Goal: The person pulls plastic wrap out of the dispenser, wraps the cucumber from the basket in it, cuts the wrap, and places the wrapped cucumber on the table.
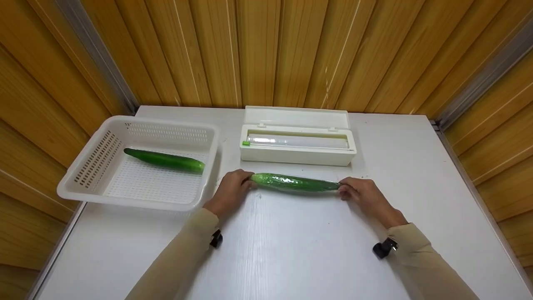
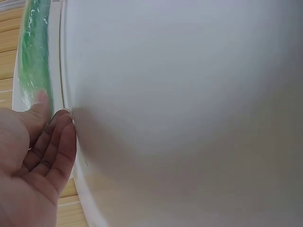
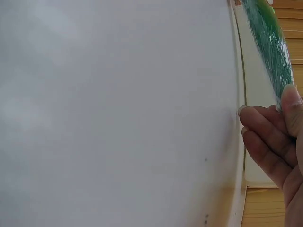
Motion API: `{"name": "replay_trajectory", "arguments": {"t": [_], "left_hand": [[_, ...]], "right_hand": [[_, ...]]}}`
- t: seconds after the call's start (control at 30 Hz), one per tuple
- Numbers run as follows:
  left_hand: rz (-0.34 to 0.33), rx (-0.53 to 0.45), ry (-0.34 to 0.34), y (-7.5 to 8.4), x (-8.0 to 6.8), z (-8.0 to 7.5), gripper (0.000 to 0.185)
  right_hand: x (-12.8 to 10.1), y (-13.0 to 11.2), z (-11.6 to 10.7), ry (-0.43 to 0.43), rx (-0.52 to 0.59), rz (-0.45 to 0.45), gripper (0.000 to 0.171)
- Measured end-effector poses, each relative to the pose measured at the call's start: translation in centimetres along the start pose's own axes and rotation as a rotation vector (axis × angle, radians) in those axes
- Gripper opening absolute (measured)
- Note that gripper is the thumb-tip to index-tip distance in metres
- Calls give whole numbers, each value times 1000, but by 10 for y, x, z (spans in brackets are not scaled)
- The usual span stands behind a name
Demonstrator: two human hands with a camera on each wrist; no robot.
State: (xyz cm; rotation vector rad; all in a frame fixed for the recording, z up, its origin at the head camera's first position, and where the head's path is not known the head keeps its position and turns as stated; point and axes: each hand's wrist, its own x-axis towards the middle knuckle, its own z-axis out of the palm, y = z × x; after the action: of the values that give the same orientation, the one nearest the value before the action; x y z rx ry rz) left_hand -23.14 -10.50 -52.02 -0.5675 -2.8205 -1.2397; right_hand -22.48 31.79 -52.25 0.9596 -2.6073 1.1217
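Observation:
A green cucumber in shiny clear film stretches between my two hands, just in front of the film dispenser. Its paler end is pinched by my left hand, between thumb and fingers. At the darker end, my right hand pinches the tip. The left wrist view shows the film creased over the cucumber beside the thumb. In the right wrist view, film also clings to the cucumber down to the pinched tip. Whether the cucumber touches the table is hard to tell.
A white dispenser box with its lid raised holds a roll of cling film and a small green slider. On the left stands a white perforated basket with another cucumber in it. Wooden panels border the white table.

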Motion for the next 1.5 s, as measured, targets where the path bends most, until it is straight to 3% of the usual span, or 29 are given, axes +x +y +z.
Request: {"name": "replay_trajectory", "arguments": {"t": [0.1,0.3,0.7,0.9,1.1,1.27,1.43,1.5], "left_hand": [[2,-2,-17,-2,0,-1,17],[-2,-18,-41,-4,0,-2,22],[-7,-69,-9,-5,-1,-2,26],[-17,-75,3,-4,-3,-2,23],[-71,-134,15,-3,-3,-2,28],[-67,-139,15,-3,-3,-2,24],[-46,-93,19,-2,-3,-3,19],[-37,-73,16,-1,-2,-3,18]], "right_hand": [[-1,2,0,23,-9,-49,17],[-1,4,0,63,-65,-67,12],[0,2,2,97,-167,-86,15],[-2,3,3,63,-173,10,15],[-3,2,1,-25,-118,152,16],[-1,1,-1,-94,-39,273,18],[2,0,-1,-62,-52,259,7],[3,0,0,-60,-66,244,15]]}}
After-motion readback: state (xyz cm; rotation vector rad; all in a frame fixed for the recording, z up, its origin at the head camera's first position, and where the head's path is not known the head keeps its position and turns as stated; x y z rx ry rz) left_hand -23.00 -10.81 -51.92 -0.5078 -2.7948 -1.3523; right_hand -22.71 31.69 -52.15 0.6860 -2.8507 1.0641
